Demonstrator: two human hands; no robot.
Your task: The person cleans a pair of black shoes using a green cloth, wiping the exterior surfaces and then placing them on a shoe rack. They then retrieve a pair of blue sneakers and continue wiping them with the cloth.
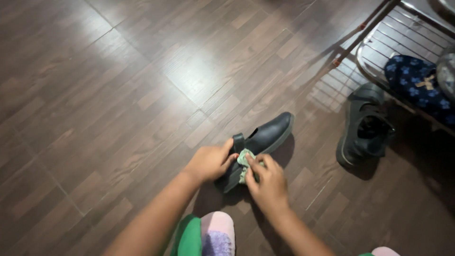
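- Black shoe (pixel 265 137) sits on the wood-look floor (pixel 95 95), centre of view, toe pointing far-right, heel end near the person.
- Shoe has a strap (pixel 238 142) across the top near the heel end; the upper looks smooth with a slight sheen.
- Left hand (pixel 208 162) is curled over the heel end, fingers wrapped on the shoe just beside the strap. Closed grip, steadying the shoe.
- Right hand (pixel 268 182) is closed on a crumpled pale green cloth (pixel 245 161), fingers bunched around it.
- Cloth is pressed against the shoe's near side, just right of the strap. Touching the shoe.
- Both hands sit close together, nearly touching, either side of the cloth.
- Both forearms come in from the near edge, bare.
- Second black shoe (pixel 362 125) is on the floor to the right, well apart from the first, opening facing up, toe pointing near. No hand near it.
- Metal wire rack (pixel 379 47) stands far-right, low shelf just above the floor; the second shoe lies at its near-left corner.
- Dark blue patterned item (pixel 417 85) rests on the rack shelf; can't tell what it is exactly.
- Grey rounded object (pixel 446 71) at the right edge on the rack, mostly cut off.
- Green, pink and purple clothing (pixel 208 237) shows at the near edge between the forearms.
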